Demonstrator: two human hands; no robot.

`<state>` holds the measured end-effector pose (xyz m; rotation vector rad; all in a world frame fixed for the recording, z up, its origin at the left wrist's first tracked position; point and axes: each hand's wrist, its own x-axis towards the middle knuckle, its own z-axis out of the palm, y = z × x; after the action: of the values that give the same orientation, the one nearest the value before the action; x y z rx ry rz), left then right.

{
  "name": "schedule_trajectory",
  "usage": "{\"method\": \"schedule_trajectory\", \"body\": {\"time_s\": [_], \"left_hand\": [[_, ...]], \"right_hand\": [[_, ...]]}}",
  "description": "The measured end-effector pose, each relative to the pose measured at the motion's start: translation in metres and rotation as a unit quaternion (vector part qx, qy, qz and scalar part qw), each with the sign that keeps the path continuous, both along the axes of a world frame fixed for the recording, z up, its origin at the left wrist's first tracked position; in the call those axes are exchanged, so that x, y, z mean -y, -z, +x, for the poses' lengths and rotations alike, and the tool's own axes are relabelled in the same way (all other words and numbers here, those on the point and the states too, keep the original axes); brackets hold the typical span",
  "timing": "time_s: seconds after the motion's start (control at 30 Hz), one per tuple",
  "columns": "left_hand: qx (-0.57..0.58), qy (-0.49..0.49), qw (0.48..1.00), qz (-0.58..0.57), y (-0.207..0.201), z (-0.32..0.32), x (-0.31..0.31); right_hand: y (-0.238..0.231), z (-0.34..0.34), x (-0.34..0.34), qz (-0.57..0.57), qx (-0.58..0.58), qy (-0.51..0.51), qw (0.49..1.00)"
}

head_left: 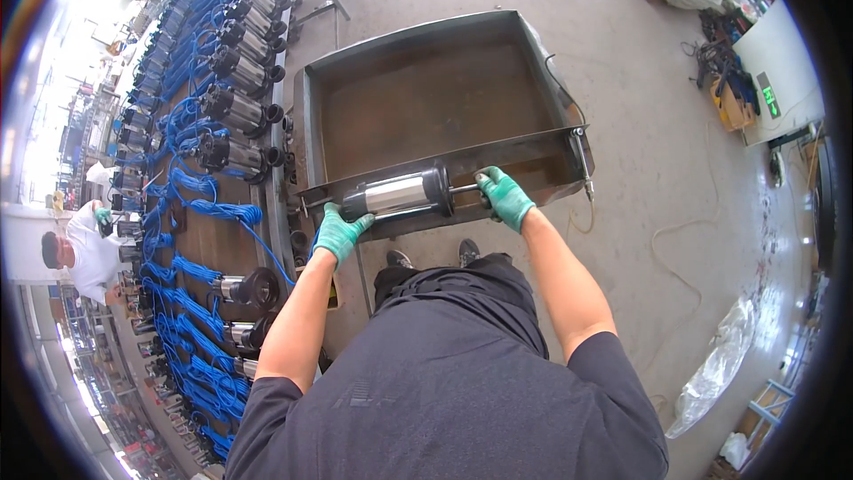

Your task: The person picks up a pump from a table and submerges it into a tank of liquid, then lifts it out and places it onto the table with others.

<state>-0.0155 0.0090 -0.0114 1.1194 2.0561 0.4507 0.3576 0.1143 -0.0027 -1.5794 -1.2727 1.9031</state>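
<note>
Lying lengthwise along the near edge of an open metal tank (409,39), a silver-and-black cylinder (395,193) spans from near the tank's left near corner to past the middle of that edge. Body: bright polished metal sleeve, smooth, a long pale glare along it and darker streaks above and below. Left end (354,204): black, rounded, dull. Right end: broad black collar (438,190), wider than the sleeve, glossy on its upper curve. Out of the collar a thin straight rod (464,188) points toward the tank's right near corner. The whole piece is on its side, left end a little lower in view; whether it rests on the tank or is borne by the hands, cannot tell. Right hand (508,198), green glove: fingers closed around the rod's outer end. Left hand (339,233), same glove: against the near side of the left end, thumb along the sleeve; remaining fingers partly hidden, so firmness of that hold cannot be told. Just behind the cylinder, an upright metal divider (484,140) crosses the tank from side to side. Metal fitting (582,158) at the tank's right near corner. Tank floor brownish, stained.
</note>
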Motion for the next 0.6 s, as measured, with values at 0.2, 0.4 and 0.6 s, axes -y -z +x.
{"method": "schedule_trajectory", "body": {"time_s": [0.2, 0.4, 0.6], "left_hand": [[-0.012, 0.008, 1.0, -0.002, -0.004, 0.002, -0.001], [0.005, -0.001, 1.0, 0.024, 0.0, 0.002, 0.0], [0.001, -0.003, 1.0, 0.016, -0.015, 0.012, -0.002]], "right_hand": [[0.005, 0.024, -0.007, -0.111, -0.219, -0.043, 0.968], [0.013, 0.01, -0.018, -0.037, -0.027, -0.062, 0.997], [0.012, -0.003, 0.0, -0.046, -0.164, 0.063, 0.983]]}}
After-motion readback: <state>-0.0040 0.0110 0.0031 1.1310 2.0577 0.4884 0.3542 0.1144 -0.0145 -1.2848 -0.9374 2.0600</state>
